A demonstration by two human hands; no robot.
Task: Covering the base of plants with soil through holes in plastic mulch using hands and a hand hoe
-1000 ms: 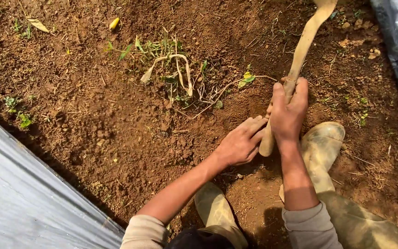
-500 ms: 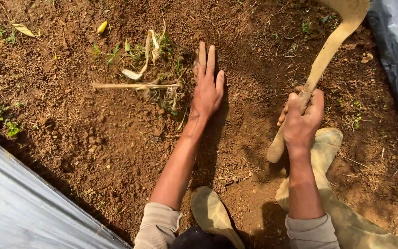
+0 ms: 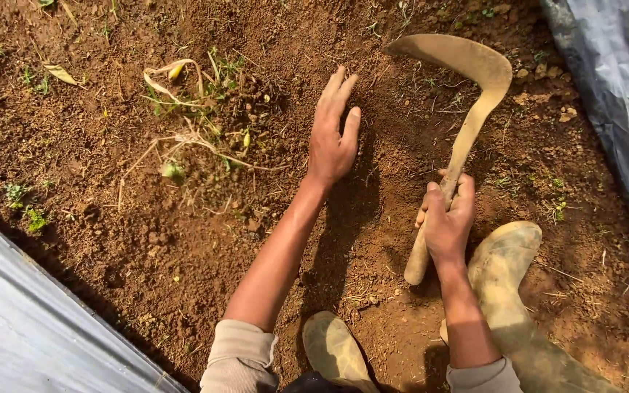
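— What are we doing now?
— We are gripping the sickle (image 3: 467, 124) in our right hand (image 3: 445, 225). Our left hand (image 3: 333, 138), flat and wide, is pressing soil just beside it.
— Next?
— Probably grabbing those weeds (image 3: 198, 131) left of the sickle.

We see no packages, labels, signs or screens anywhere in this view.
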